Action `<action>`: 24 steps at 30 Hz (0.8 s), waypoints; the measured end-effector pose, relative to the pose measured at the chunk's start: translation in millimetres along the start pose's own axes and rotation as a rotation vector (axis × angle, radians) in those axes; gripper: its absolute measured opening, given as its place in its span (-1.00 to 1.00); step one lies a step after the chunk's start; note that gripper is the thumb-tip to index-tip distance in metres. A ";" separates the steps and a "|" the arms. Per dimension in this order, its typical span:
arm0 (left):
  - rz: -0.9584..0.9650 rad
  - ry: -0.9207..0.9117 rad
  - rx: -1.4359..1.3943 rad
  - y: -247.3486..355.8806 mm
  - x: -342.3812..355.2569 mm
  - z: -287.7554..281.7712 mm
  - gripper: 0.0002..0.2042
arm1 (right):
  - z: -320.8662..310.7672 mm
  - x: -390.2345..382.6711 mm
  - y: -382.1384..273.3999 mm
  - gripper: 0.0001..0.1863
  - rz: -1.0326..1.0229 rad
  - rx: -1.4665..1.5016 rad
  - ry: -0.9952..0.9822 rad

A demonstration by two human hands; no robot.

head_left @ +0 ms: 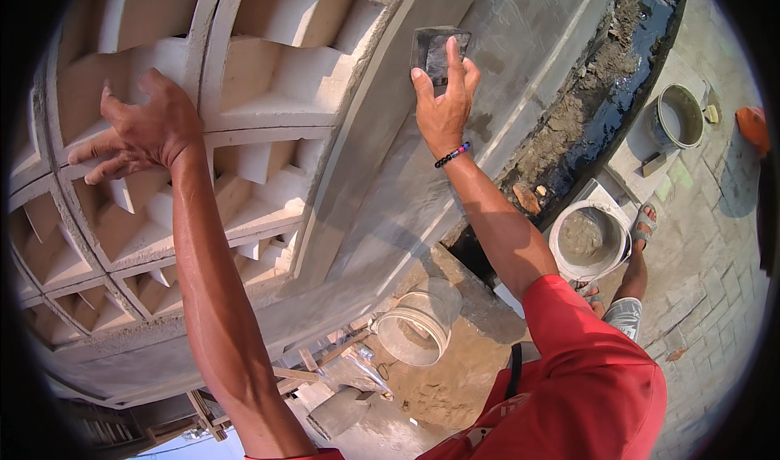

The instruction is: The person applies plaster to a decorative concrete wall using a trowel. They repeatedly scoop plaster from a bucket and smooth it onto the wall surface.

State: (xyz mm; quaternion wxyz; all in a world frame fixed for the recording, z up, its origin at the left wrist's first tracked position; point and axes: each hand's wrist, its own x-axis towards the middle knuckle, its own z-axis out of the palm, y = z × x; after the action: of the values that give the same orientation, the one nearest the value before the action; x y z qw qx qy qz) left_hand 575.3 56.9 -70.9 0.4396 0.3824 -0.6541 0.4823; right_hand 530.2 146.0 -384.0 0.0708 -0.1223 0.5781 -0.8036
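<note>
My left hand [142, 127] is spread wide against the pale concrete vent blocks [272, 123], its fingers apart over the ribs between the openings. It holds nothing. My right hand [445, 107], with a beaded bracelet on the wrist, grips a small dark grey rectangular block [422, 50] whose material I cannot make out. Thumb and fingers press on the block's near side, and it lies against the smooth grey plastered wall [520, 34], to the right of the vent blocks. A few darker damp patches mark the plaster beside that hand.
A ditch [626, 86] with dark water and rubble runs along the wall's foot. One white bucket [587, 237] of grey mix stands near a person's sandalled foot [644, 224]. Another bucket [681, 117] sits farther off. A pale bucket [416, 330] rests on sand below me, near wood scraps.
</note>
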 end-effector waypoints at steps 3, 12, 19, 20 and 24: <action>-0.010 0.001 -0.044 2.5 0.9 -4.8 -0.45 | 14.1 10.0 -30.2 -0.25 -0.033 0.000 0.039; -0.007 0.005 0.009 0.1 2.3 3.1 -0.48 | 14.3 25.8 -29.6 -0.24 0.058 0.095 0.146; -0.009 -0.042 -0.021 5.9 -3.5 -2.5 -0.49 | -6.3 -34.9 8.0 -0.25 -0.216 -0.157 -0.115; 0.006 -0.022 -0.016 6.5 -0.9 -3.8 -0.49 | -7.8 9.4 10.2 -0.24 -0.146 -0.143 -0.011; 0.024 0.021 0.032 1.5 6.3 -1.1 -0.47 | -30.2 170.9 2.8 -0.35 -0.230 -0.113 0.243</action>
State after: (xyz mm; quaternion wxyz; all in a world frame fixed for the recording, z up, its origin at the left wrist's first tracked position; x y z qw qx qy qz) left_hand 572.1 57.8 -65.2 0.4346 0.3765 -0.6463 0.5017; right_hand 357.6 129.0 -376.2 -0.0987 -0.0935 0.6087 -0.7817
